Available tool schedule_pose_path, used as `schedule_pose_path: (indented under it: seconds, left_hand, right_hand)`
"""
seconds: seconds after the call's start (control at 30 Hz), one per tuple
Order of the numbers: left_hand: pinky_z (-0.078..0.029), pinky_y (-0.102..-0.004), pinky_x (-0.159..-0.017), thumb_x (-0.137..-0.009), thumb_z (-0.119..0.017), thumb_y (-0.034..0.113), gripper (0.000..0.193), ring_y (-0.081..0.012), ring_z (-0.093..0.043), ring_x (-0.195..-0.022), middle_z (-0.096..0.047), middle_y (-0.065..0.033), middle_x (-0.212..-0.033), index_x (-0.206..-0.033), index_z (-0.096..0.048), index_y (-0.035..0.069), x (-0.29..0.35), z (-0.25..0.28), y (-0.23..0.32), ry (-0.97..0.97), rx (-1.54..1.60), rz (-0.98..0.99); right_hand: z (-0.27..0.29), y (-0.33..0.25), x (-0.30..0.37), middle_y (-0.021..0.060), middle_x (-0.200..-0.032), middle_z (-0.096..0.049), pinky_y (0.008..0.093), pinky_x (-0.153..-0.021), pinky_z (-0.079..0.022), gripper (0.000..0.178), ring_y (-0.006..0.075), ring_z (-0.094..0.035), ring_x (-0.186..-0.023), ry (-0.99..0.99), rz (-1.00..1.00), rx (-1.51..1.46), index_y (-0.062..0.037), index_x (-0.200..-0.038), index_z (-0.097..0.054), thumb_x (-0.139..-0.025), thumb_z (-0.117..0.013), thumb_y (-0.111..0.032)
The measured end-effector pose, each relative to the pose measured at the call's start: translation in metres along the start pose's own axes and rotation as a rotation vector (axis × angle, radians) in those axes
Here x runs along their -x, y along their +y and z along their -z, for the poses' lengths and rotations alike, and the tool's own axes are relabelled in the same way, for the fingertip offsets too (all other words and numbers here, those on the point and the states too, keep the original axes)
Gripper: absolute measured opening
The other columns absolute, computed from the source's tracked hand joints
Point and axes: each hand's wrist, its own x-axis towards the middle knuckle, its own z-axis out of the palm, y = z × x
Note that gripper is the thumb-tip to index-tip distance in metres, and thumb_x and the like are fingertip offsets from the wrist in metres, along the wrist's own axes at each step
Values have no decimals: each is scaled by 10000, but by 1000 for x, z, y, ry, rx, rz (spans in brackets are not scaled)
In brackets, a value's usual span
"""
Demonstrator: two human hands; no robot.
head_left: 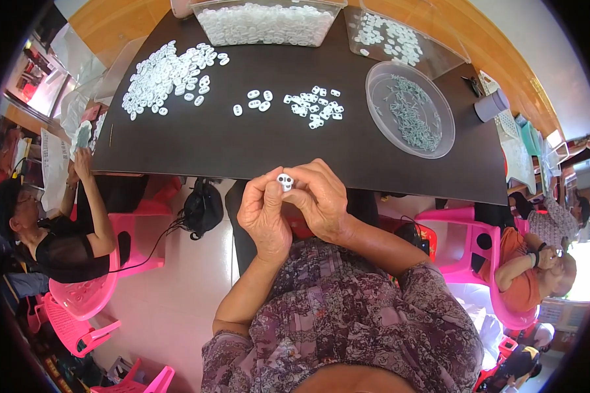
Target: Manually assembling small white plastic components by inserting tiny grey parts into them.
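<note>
My left hand (pixel 263 213) and my right hand (pixel 320 200) meet just off the table's near edge. Between their thumbs and fingertips they pinch a small white plastic piece (pixel 285 181) with dark round holes. Beyond them on the dark table (pixel 196 147) lie a few oval white two-hole pieces (pixel 254 104). To the right of these is a small heap of flatter white two-hole plates (pixel 313 106). A large pile of oval white pieces (pixel 167 80) spreads at the far left. At the right, a round clear tray (pixel 375 118) holds many thin grey screw-like parts (pixel 413 114).
A clear bin (pixel 206 33) full of white pieces and a clear shallow box (pixel 439 62) stand at the back. A grey cup (pixel 491 106) is at the right edge. Co-workers (pixel 88 196) sit on both sides on pink chairs (pixel 465 245). A black bag (pixel 202 209) hangs at the table.
</note>
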Motion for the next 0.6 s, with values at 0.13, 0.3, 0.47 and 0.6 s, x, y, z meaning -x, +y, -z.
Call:
schedule_pose_path:
  seconds: [0.13, 0.3, 0.47, 0.6]
  left_hand:
    - [-425, -203, -745, -906, -568, 138, 203, -64, -516, -797, -579, -24, -893, -999, -613, -36, 3, -1, 2, -10, -29, -44]
    - [-421, -198, -736, -910, -561, 142, 208, -61, -510, -791, -573, -23, -891, -999, -613, -38, 5, 1, 0, -19, -50, -74]
    - [-421, -193, -725, -909, -563, 139, 209, -61, -511, -783, -573, -20, -885, -1004, -612, -40, 6, 0, 2, -36, -49, -73]
    - [-424, -212, -751, -900, -574, 144, 211, -75, -520, -801, -583, -34, -896, -999, -608, -39, 7, 3, 4, -52, -21, -51]
  right_hand:
    - [0, 3, 3, 99, -814, -607, 286, -563, -432, 279, 200, -530, -644, 11, 51, 40, 14, -971, -585, -722, -698, -42]
    - [2, 4, 4, 93, -809, -610, 294, -560, -429, 261, 207, -529, -641, 17, 104, 63, 2, -951, -589, -720, -698, -52]
    - [5, 4, 4, 90, -804, -614, 307, -565, -428, 252, 221, -535, -642, -22, 117, 91, 1, -941, -595, -716, -696, -52]
    - [6, 2, 3, 88, -790, -613, 308, -561, -427, 240, 223, -533, -632, -23, 130, 93, 4, -930, -596, -718, -692, -55]
